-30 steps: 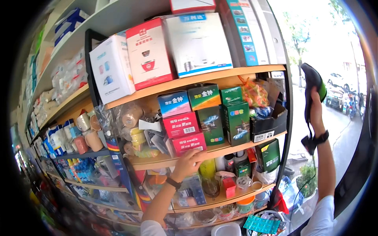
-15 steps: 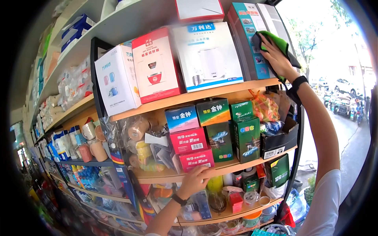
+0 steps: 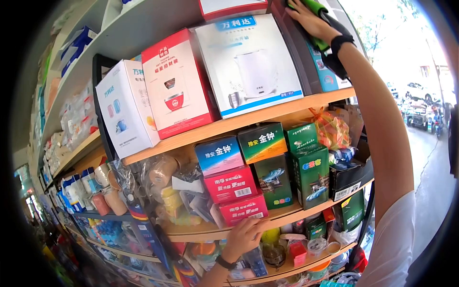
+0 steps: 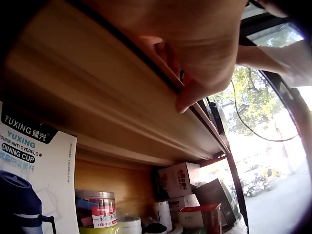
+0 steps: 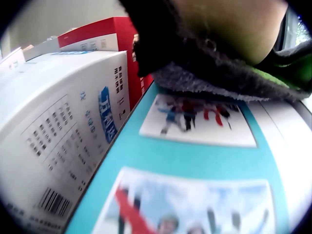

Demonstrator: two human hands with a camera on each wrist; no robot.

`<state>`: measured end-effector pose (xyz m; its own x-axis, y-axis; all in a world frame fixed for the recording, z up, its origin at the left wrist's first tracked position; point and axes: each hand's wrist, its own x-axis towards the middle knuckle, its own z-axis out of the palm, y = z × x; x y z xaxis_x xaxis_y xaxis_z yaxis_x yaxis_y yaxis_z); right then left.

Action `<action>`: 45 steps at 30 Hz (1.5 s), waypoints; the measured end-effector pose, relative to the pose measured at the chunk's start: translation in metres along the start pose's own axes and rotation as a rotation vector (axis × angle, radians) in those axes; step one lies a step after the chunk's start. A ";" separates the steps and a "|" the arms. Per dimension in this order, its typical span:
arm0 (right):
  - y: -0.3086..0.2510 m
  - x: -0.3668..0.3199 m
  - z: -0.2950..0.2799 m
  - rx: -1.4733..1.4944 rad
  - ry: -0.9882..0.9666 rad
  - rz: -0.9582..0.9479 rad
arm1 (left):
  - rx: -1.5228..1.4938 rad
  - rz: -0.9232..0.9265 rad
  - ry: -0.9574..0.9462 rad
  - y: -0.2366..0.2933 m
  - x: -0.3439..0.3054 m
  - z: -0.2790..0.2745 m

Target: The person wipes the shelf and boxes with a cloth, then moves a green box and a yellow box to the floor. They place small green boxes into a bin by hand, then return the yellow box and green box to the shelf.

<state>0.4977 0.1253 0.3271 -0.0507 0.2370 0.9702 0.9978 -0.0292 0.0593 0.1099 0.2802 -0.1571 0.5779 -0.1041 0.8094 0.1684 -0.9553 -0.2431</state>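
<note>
My right hand (image 3: 311, 21) presses a green and dark grey cloth (image 3: 316, 6) with straight fingers against the tall teal box (image 3: 329, 76) at the upper shelf's right end. In the right wrist view, the cloth's fuzzy grey underside (image 5: 204, 80) lies over the box's printed pictures (image 5: 195, 119). Lower down, my left hand (image 3: 241, 239) holds the front edge of the middle shelf (image 3: 287, 216), just below a red box (image 3: 244, 209). The left wrist view shows its thumb (image 4: 190, 96) under that edge and its other fingers above, partly hidden.
A white kettle box (image 3: 253, 71), a red bowl box (image 3: 177, 91) and a white box (image 3: 126, 110) stand left of the teal one. Green boxes (image 3: 308, 177) and a black carton (image 3: 351, 174) fill the middle shelf. Jars and cups sit below. A street (image 3: 425, 153) lies outside at right.
My right hand brought the cloth from out by the street left onto the teal box, then up along it. The left hand stays on the shelf edge while the head view shifts closer.
</note>
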 end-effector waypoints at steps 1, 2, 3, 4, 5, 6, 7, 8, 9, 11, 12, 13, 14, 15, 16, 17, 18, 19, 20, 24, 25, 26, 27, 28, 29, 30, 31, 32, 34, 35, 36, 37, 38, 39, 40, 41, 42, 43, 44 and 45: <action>-0.009 0.003 0.001 0.118 0.120 0.038 | -0.001 -0.013 0.011 -0.001 0.001 -0.001; 0.039 0.030 0.008 -0.564 0.052 -0.182 | 0.005 -0.007 0.016 -0.003 0.003 0.000; 0.039 0.036 0.005 -0.627 0.022 -0.132 | 0.004 -0.009 0.012 -0.004 0.002 0.002; 0.036 0.038 0.002 -0.687 -0.012 -0.082 | 0.002 -0.015 0.008 -0.003 -0.001 0.002; 0.033 0.038 0.000 -0.495 0.014 -0.033 | 0.012 -0.022 0.001 -0.003 -0.001 0.001; 0.030 0.035 0.003 -0.493 0.015 -0.036 | 0.015 -0.024 0.003 -0.005 -0.001 0.003; 0.026 0.033 0.007 -0.555 0.066 -0.040 | 0.010 -0.016 0.022 -0.008 -0.002 0.005; 0.022 0.029 0.012 -0.617 0.112 -0.044 | 0.002 -0.012 0.040 -0.008 -0.003 0.006; 0.017 0.024 0.016 -0.629 0.128 -0.086 | -0.002 -0.023 0.043 -0.006 -0.004 0.007; -0.005 -0.001 0.017 -0.322 0.138 -0.026 | 0.034 0.000 0.016 -0.006 -0.002 0.005; -0.014 -0.011 0.015 -0.013 0.156 0.041 | 0.030 -0.006 0.016 -0.006 -0.002 0.004; -0.015 -0.015 0.012 -0.005 0.103 0.029 | 0.030 0.003 0.027 -0.007 0.001 0.003; -0.018 -0.020 0.013 -0.006 0.094 0.028 | 0.026 0.009 0.036 -0.005 0.001 0.003; -0.020 -0.026 0.014 -0.098 0.095 -0.004 | 0.020 0.005 0.037 -0.006 -0.001 0.005; -0.022 -0.031 0.013 -0.190 0.102 -0.036 | 0.016 0.002 0.037 -0.006 0.000 0.005; -0.023 -0.034 0.011 -0.194 0.071 -0.043 | 0.021 -0.001 0.041 -0.006 0.000 0.006; -0.023 -0.042 0.011 -0.195 0.063 -0.039 | 0.024 -0.004 0.041 -0.005 -0.001 0.005; -0.024 -0.052 0.012 -0.166 0.034 -0.045 | 0.025 0.002 0.036 -0.004 -0.001 0.004; -0.027 -0.060 0.012 -0.138 0.008 -0.055 | 0.021 0.001 0.037 -0.004 0.000 0.003; -0.016 -0.078 0.031 -0.182 0.125 -0.161 | 0.014 0.008 0.043 -0.004 -0.001 0.004; -0.008 -0.089 0.035 -0.110 0.073 -0.170 | 0.020 0.010 0.044 -0.004 0.000 0.003; -0.007 -0.103 0.037 -0.124 0.063 -0.218 | 0.027 0.013 0.047 -0.004 0.000 0.003; -0.012 -0.118 0.035 -0.127 0.033 -0.222 | 0.013 0.019 0.059 -0.006 -0.001 0.006; -0.017 -0.135 0.034 -0.128 -0.001 -0.223 | 0.007 0.018 0.059 -0.006 -0.002 0.006; -0.021 -0.151 0.033 -0.083 -0.035 -0.209 | 0.008 0.015 0.059 -0.005 -0.001 0.004; -0.026 -0.164 0.033 -0.031 -0.064 -0.181 | 0.010 0.015 0.061 -0.004 0.000 0.003; -0.033 -0.178 0.033 -0.014 -0.091 -0.144 | 0.003 0.000 0.062 -0.002 0.001 0.002; -0.039 -0.188 0.032 0.002 -0.116 -0.112 | -0.004 0.001 0.066 -0.001 0.002 0.002; -0.032 -0.203 0.037 -0.168 -0.086 -0.326 | -0.005 -0.005 0.061 0.000 0.003 0.001; -0.036 -0.209 0.035 -0.076 -0.128 -0.223 | -0.011 -0.004 0.061 0.000 0.002 0.001; -0.042 -0.215 0.033 0.018 -0.170 -0.117 | -0.015 -0.003 0.064 0.001 0.001 0.001; -0.045 -0.216 0.031 0.056 -0.163 -0.082 | -0.005 -0.004 0.057 0.000 0.000 0.001; -0.043 -0.212 0.031 0.052 -0.160 -0.086 | 0.008 -0.004 0.054 -0.001 0.001 0.002; -0.040 -0.207 0.032 -0.002 -0.125 -0.122 | 0.009 -0.002 0.059 -0.001 0.001 0.002; -0.038 -0.202 0.033 -0.055 -0.089 -0.153 | 0.002 -0.005 0.052 -0.001 0.001 0.002; -0.039 -0.194 0.033 -0.057 -0.070 -0.143 | -0.004 -0.008 0.047 -0.002 0.001 0.002; -0.040 -0.180 0.032 -0.175 -0.033 -0.153 | -0.002 -0.007 0.049 -0.003 0.001 0.002; -0.039 -0.167 0.030 -0.175 -0.036 -0.122 | 0.000 -0.013 0.035 -0.002 0.001 0.001; -0.038 -0.153 0.028 -0.175 -0.038 -0.091 | 0.004 -0.019 0.020 -0.001 0.000 0.000; -0.041 -0.135 0.025 -0.242 -0.021 -0.125 | 0.008 -0.019 0.025 -0.001 0.000 0.000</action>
<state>0.4648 0.1182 0.1874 -0.1693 0.2738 0.9467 0.9445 -0.2294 0.2353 0.1102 0.2815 -0.1568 0.5544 -0.0929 0.8270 0.1853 -0.9550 -0.2315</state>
